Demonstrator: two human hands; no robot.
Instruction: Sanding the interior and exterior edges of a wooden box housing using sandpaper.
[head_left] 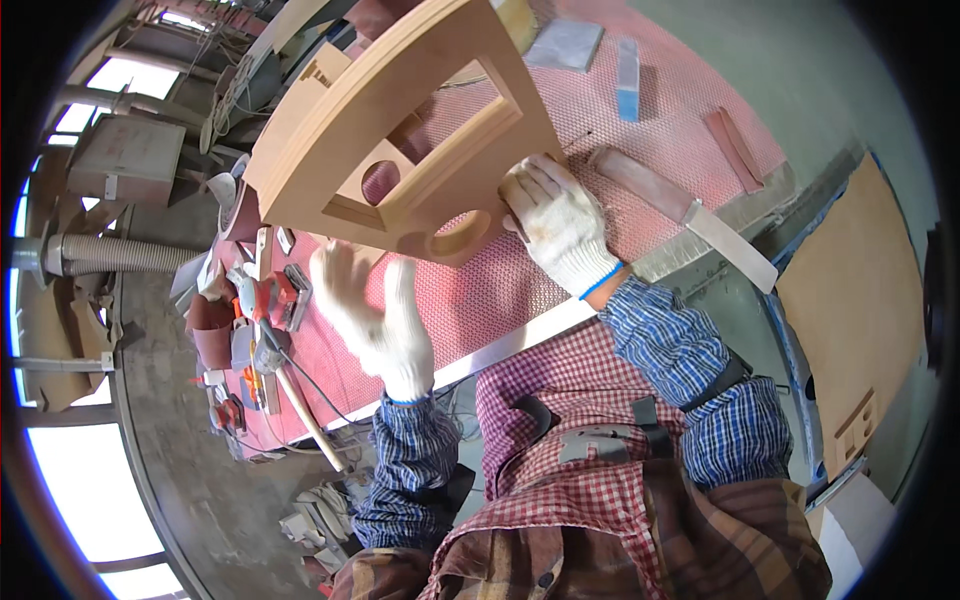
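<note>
A thick tan wooden panel point(432, 203) with a curved moulded edge, window-like cutouts and a round hole stands tilted over the table. My right hand point(556, 215), in a white knitted glove, grips the panel's near right edge with its fingers bent. My left hand point(372, 318), gloved the same way, is by the panel's lower left corner. Its fingers are somewhat blurred, with the thumb spread apart, and it holds nothing. Right of my right hand lies a long flat bar point(690, 212), brown at one end and pale at the other.
Pink mesh matting point(480, 300) covers the table. Red-and-grey power tools point(275, 295) with cords crowd its left side. A blue-ended block point(628, 80), a grey slab point(565, 46) and a folded reddish-brown sheet point(733, 150) lie at the far right. Another tan panel point(850, 290) stands to the right.
</note>
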